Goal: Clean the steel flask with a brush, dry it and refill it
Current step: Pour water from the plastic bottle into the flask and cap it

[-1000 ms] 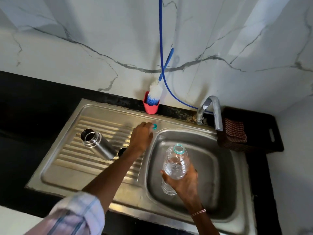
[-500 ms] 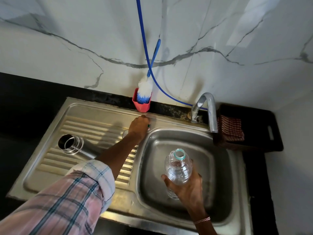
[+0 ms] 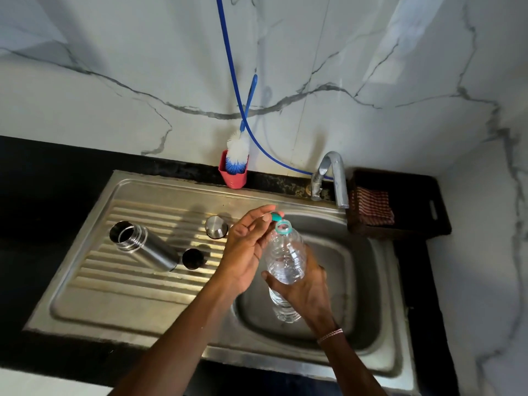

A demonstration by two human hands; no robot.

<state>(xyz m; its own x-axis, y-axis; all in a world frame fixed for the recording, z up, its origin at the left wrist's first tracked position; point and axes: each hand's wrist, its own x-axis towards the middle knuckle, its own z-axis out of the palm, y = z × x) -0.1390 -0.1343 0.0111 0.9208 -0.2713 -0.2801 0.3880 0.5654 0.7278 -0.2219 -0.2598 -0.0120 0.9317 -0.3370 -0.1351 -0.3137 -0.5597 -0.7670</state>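
At a steel kitchen sink [image 3: 365,267] set in a black desk [image 3: 43,181], the job looks to be in its refill stage. The left hand [image 3: 243,250] pinches a small teal cap [image 3: 276,216] between thumb and fingertips, other fingers loosely spread, right beside the open neck of a clear plastic bottle [image 3: 285,252]; the right hand [image 3: 307,290] is wrapped round the bottle's lower half, holding it tilted over the bowl, neck toward the wall. The steel flask [image 3: 148,250] sits well to the left on the ribbed drainboard [image 3: 114,295], apart from both hands, uncapped. Its open mouth shows at the upper left and its base at the lower right, toward the bowl, so its long axis runs diagonally in this view; whether it stands straight or leans cannot be told. Scrubbing and drying appear finished, judging by the brush [image 3: 237,150] parked bristles-down in its red holder [image 3: 233,177] against the wall and the checked cloth [image 3: 371,208] lying in a dark tray [image 3: 434,210] beside the tap [image 3: 333,172]. Whether water has gone into the flask is not visible; its inside shows only dark. Left to do, at the least: closing it, since a black stopper [image 3: 193,259] just beside its base and a steel lid [image 3: 216,227] nearby stand loose on the drainboard.
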